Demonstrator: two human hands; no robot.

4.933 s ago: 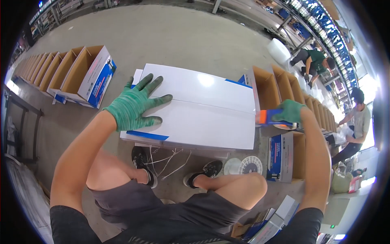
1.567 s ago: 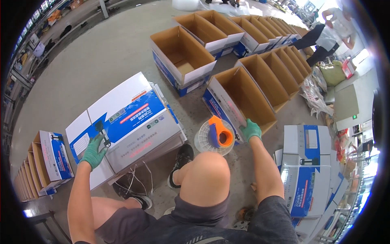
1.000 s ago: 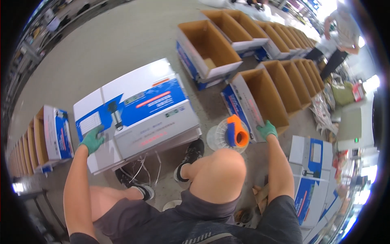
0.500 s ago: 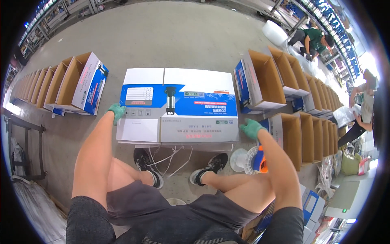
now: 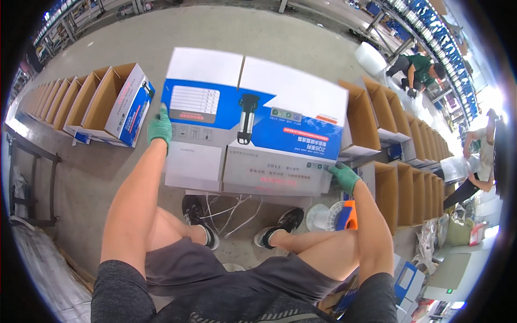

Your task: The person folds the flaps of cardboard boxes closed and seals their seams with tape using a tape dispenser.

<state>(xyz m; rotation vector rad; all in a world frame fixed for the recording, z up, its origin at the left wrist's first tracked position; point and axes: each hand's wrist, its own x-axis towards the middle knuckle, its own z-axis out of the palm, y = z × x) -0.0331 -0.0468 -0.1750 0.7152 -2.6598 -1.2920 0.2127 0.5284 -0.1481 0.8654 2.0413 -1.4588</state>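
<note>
- Left: a row of open cartons [image 5: 134, 117] stands on the floor [image 5: 215, 37], beyond your left arm.
- Your left hand [image 5: 160, 128], in a green glove, has its grip clamped on the left edge of the flattened carton [image 5: 269, 126]; you can't see how the fingers lie underneath.
- The carton is in front of you, printed side up, spanned between your hands, its far edge slanting nearer toward the right. Whether it is clear of what lies under it, I can't tell.
- The step in hand looks like lifting or turning this one piece with both hands; it is not yet opened out.
- The next move calls for an even hold on both sides, so the panel doesn't sag or twist.
- Your right hand [image 5: 344, 177], also gloved, seems clamped on the right edge by the near corner; its fingers are partly hidden.
- Just nearer, mind the orange and blue tape dispenser [image 5: 350, 212] beside a pale spool [image 5: 334, 216].
- Right: more open cartons [image 5: 385, 194] in rows, past your right hand.
</note>
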